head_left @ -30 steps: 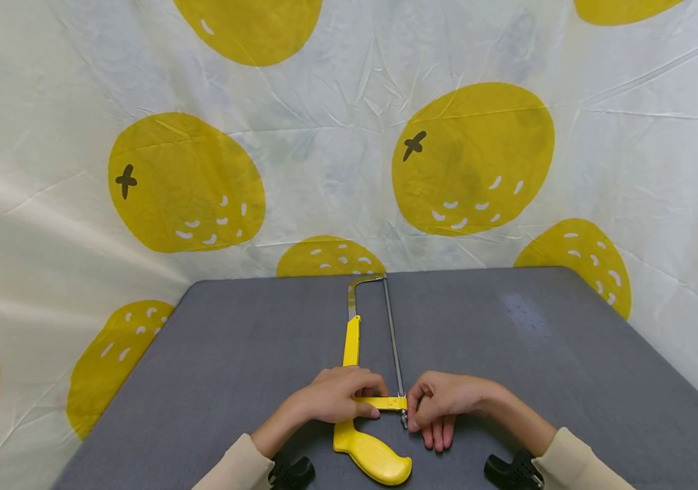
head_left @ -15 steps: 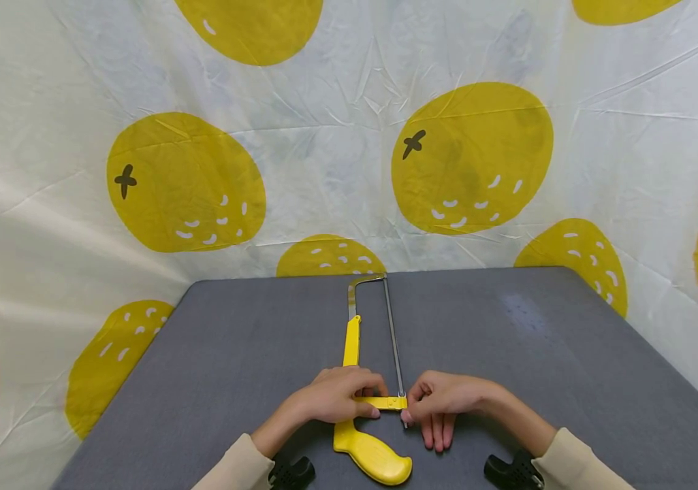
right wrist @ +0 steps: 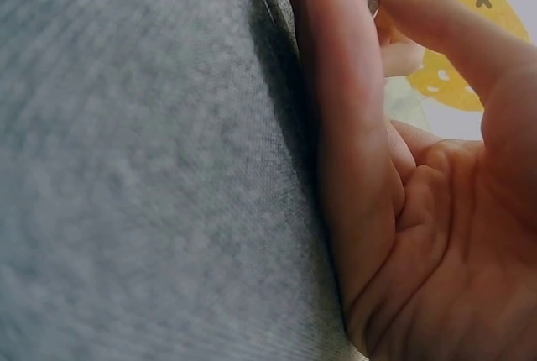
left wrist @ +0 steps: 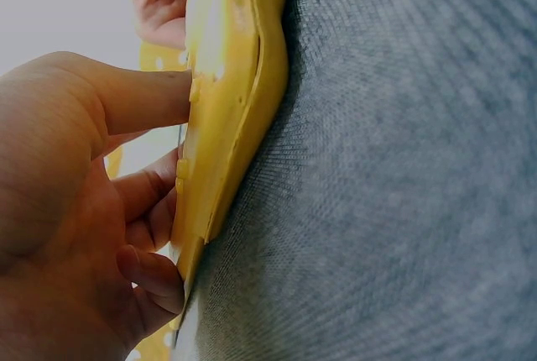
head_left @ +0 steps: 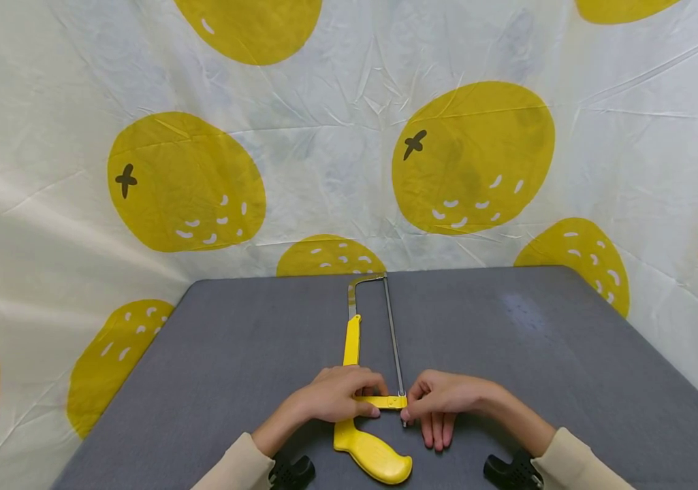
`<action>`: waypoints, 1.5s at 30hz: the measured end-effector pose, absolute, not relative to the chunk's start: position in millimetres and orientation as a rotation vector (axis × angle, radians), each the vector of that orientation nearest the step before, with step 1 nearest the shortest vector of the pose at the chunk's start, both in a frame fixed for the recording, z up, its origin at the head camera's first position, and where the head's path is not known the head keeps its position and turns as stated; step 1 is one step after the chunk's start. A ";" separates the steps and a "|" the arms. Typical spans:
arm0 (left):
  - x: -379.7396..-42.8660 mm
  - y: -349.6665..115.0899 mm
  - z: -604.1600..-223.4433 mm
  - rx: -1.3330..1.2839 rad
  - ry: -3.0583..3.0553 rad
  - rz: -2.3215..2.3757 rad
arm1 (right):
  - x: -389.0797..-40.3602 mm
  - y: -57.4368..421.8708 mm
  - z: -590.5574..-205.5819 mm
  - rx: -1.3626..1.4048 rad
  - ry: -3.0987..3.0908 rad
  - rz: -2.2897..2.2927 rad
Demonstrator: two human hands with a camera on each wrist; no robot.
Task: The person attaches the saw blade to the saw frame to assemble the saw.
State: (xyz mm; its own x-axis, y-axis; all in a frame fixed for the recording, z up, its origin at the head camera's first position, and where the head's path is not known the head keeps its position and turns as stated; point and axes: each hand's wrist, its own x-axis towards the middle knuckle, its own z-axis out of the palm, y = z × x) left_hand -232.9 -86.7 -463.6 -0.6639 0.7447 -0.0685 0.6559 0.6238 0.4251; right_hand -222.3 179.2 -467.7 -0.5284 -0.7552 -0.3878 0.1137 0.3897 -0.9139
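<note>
A hacksaw (head_left: 373,457) with a yellow handle and frame lies flat on the grey table, its bowed metal end pointing away from me. Its thin blade (head_left: 392,333) runs along the right side. My left hand (head_left: 339,395) grips the yellow frame just above the handle, thumb on the near side of the crossbar; the left wrist view shows the fingers (left wrist: 151,185) along its edge. At the blade's near end, my right hand (head_left: 440,398) pinches the small metal wing nut (right wrist: 372,3) between thumb and index finger, mostly covering it. Its other fingers extend down against the table.
The grey table (head_left: 263,327) reaches back to a white curtain (head_left: 324,177) printed with yellow fruit. A pale smudge (head_left: 523,313) marks the table at right. Black wrist cameras (head_left: 292,473) sit under both forearms near the front.
My right thumb has shifted left onto the wing nut, covering more of it, and has stayed there over the last half second. The left hand and the hacksaw have kept their places.
</note>
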 end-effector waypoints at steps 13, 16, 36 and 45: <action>-234.0 -85.3 -463.6 1.151 2.615 0.537 | -223.0 183.8 -469.8 -0.587 1.739 -1.260; -233.7 -85.4 -463.6 1.155 2.616 0.534 | -223.2 183.8 -470.2 -0.583 1.729 -1.258; -231.9 -87.0 -463.4 1.135 2.627 0.529 | -222.5 182.5 -471.4 -0.611 1.717 -1.281; -231.7 -87.0 -463.3 1.129 2.627 0.534 | -222.0 181.7 -471.2 -0.612 1.716 -1.280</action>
